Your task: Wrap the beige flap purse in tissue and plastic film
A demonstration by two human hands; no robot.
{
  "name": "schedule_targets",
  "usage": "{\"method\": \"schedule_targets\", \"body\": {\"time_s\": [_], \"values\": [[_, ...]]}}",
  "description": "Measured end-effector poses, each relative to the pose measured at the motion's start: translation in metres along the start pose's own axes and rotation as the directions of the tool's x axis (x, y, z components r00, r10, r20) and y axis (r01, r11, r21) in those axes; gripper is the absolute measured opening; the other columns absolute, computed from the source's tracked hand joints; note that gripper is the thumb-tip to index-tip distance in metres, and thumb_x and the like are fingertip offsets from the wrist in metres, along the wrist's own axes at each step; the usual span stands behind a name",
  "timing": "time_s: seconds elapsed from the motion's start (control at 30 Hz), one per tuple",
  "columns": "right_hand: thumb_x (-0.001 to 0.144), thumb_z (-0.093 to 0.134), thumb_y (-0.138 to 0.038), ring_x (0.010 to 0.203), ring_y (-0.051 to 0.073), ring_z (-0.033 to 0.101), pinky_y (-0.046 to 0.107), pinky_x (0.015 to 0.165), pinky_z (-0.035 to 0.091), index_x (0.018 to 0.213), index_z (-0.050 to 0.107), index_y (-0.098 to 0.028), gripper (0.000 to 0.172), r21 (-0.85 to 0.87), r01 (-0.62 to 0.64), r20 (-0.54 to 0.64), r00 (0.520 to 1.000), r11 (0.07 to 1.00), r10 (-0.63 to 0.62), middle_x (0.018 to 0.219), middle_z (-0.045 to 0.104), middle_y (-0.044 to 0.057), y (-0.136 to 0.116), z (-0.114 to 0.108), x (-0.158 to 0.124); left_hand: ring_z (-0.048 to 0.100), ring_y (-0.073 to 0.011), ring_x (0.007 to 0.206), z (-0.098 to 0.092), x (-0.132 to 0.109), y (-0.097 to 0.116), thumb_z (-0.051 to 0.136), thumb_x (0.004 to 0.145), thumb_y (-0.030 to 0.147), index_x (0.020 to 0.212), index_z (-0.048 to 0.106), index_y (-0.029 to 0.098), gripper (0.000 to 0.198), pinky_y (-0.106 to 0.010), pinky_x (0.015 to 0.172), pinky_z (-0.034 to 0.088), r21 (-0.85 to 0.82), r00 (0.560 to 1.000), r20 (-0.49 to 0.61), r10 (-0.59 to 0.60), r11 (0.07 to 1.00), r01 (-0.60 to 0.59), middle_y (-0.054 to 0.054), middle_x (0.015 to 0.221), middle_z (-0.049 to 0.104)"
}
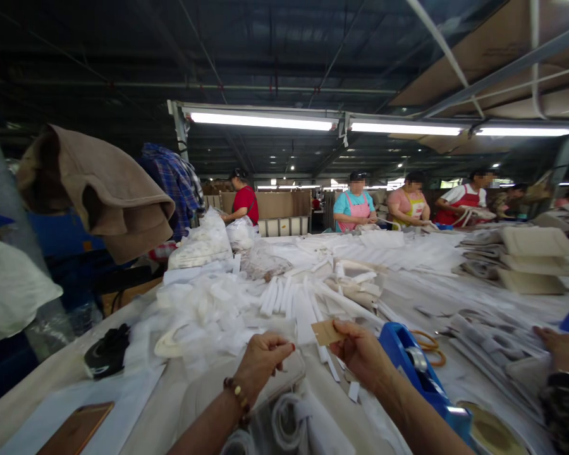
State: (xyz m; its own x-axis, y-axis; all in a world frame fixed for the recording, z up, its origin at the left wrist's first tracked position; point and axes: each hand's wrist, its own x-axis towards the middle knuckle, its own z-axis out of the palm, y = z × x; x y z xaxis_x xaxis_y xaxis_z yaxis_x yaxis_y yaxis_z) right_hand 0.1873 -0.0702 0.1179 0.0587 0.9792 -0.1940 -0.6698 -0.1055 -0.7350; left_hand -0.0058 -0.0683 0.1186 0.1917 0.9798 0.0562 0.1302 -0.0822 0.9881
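A small tan piece (325, 332), card-like and flat, is pinched between the thumb and fingers of my right hand (360, 352). Left of it, my left hand (264, 361) has its fingers curled and its thumb tip close to them; whatever they hold, if anything, is too small to make out. Below my left hand lies a beige padded piece (290, 373) with a raised edge, and rolled white material (287, 420) is nearer to me. Beside my right forearm stands a blue tape dispenser (410, 363).
White foam strips (279, 297) and crumpled translucent sheets (208, 300) cover the table. A phone (78, 430) lies front left, near a black item (107, 351). Scissors with orange handles (429, 347) are right, near another person's hand (566, 351). Several people work across the table.
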Motion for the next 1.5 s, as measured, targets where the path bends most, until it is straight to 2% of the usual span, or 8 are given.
{"method": "schedule_targets", "body": {"time_s": [0.2, 0.53, 0.7, 0.9, 1.1, 1.23, 1.37, 1.5], "values": [[0.069, 0.068, -0.009, 0.052, 0.01, 0.063, 0.019, 0.052, 0.052, 0.068, 0.064, -0.013, 0.006, 0.19, -0.141, -0.015, 0.989, 0.972, 0.146, 0.064, 0.07, 0.003, 0.032, -0.018, -0.011, 0.052, -0.0083, 0.045, -0.004, -0.006, 0.022, 0.072, 0.051, 0.045, 0.062, 0.059, 0.011, 0.038, -0.018, 0.039, 0.026, -0.217, 0.998, 0.02, -0.051, 0.975, 0.054, -0.003, 0.062, 0.06], [0.059, 0.081, -0.04, 0.099, 0.021, 0.063, 0.036, 0.087, 0.047, 0.091, 0.069, -0.02, 0.04, 0.376, -0.349, 0.491, 0.861, 0.859, 0.135, 0.102, 0.07, 0.005, 0.083, -0.009, -0.033, 0.058, -0.0107, 0.05, 0.008, -0.013, 0.043, 0.08, 0.054, 0.044, 0.073, 0.056, 0.012, 0.045, -0.017, 0.04, 0.035, -0.42, 0.981, 0.176, -0.079, 0.895, 0.148, -0.005, 0.068, 0.066], [0.053, 0.086, -0.03, 0.064, 0.009, 0.065, 0.02, 0.063, 0.05, 0.082, 0.071, -0.02, 0.034, 0.476, -0.29, 0.351, 0.928, 0.83, 0.124, 0.076, 0.073, -0.002, 0.085, -0.006, -0.04, 0.056, -0.0092, 0.048, 0.012, -0.017, 0.048, 0.081, 0.054, 0.043, 0.07, 0.056, 0.012, 0.043, -0.016, 0.039, 0.034, -0.408, 0.986, 0.164, -0.036, 0.907, 0.101, -0.004, 0.065, 0.065], [0.043, 0.089, -0.021, 0.067, 0.01, 0.063, 0.017, 0.055, 0.049, 0.077, 0.07, -0.018, 0.038, 0.496, -0.156, 0.159, 0.983, 0.854, 0.087, 0.08, 0.073, 0.0, 0.081, -0.015, -0.044, 0.052, -0.0078, 0.045, 0.012, -0.017, 0.055, 0.077, 0.057, 0.045, 0.068, 0.059, 0.012, 0.039, -0.017, 0.039, 0.032, -0.298, 0.995, 0.074, 0.064, 0.954, -0.039, -0.001, 0.06, 0.061], [0.041, 0.088, -0.027, 0.061, 0.009, 0.058, 0.019, 0.055, 0.045, 0.067, 0.066, -0.02, 0.035, 0.309, -0.063, -0.006, 0.998, 0.949, 0.068, 0.07, 0.067, -0.003, 0.083, -0.038, -0.046, 0.047, -0.0069, 0.042, 0.017, -0.022, 0.056, 0.069, 0.065, 0.035, 0.061, 0.061, 0.011, 0.025, -0.018, 0.041, 0.032, -0.084, 0.983, 0.073, 0.168, 0.983, -0.161, -0.001, 0.052, 0.057], [0.055, 0.081, -0.039, 0.088, 0.015, 0.058, 0.025, 0.073, 0.044, 0.081, 0.067, -0.022, 0.035, 0.008, 0.09, -0.014, 0.996, 0.996, -0.09, 0.089, 0.067, 0.0, 0.075, -0.051, -0.052, 0.05, -0.0086, 0.042, 0.023, -0.029, 0.055, 0.059, 0.07, 0.034, 0.064, 0.06, 0.013, 0.022, -0.018, 0.04, 0.035, 0.04, 0.964, 0.199, 0.177, 0.981, -0.189, -0.001, 0.055, 0.058], [0.057, 0.079, -0.033, 0.127, 0.022, 0.037, 0.036, 0.107, 0.025, 0.112, 0.059, -0.028, 0.058, -0.28, 0.38, 0.248, 0.916, 0.881, -0.316, 0.129, 0.053, 0.0, 0.053, -0.047, -0.062, 0.052, -0.0093, 0.041, 0.029, -0.036, 0.061, 0.058, 0.071, 0.034, 0.064, 0.059, 0.014, 0.022, -0.018, 0.039, 0.038, 0.044, 0.951, 0.264, 0.16, 0.983, -0.178, -0.001, 0.056, 0.058], [0.053, 0.081, -0.026, 0.13, 0.026, 0.033, 0.041, 0.11, 0.02, 0.12, 0.054, -0.028, 0.072, -0.514, 0.529, 0.395, 0.845, 0.676, -0.361, 0.134, 0.047, 0.003, 0.042, -0.024, -0.082, 0.053, -0.0098, 0.038, 0.034, -0.042, 0.07, 0.057, 0.073, 0.035, 0.066, 0.057, 0.014, 0.022, -0.017, 0.036, 0.035, 0.008, 0.95, 0.27, 0.159, 0.986, -0.167, 0.0, 0.055, 0.058]]}}
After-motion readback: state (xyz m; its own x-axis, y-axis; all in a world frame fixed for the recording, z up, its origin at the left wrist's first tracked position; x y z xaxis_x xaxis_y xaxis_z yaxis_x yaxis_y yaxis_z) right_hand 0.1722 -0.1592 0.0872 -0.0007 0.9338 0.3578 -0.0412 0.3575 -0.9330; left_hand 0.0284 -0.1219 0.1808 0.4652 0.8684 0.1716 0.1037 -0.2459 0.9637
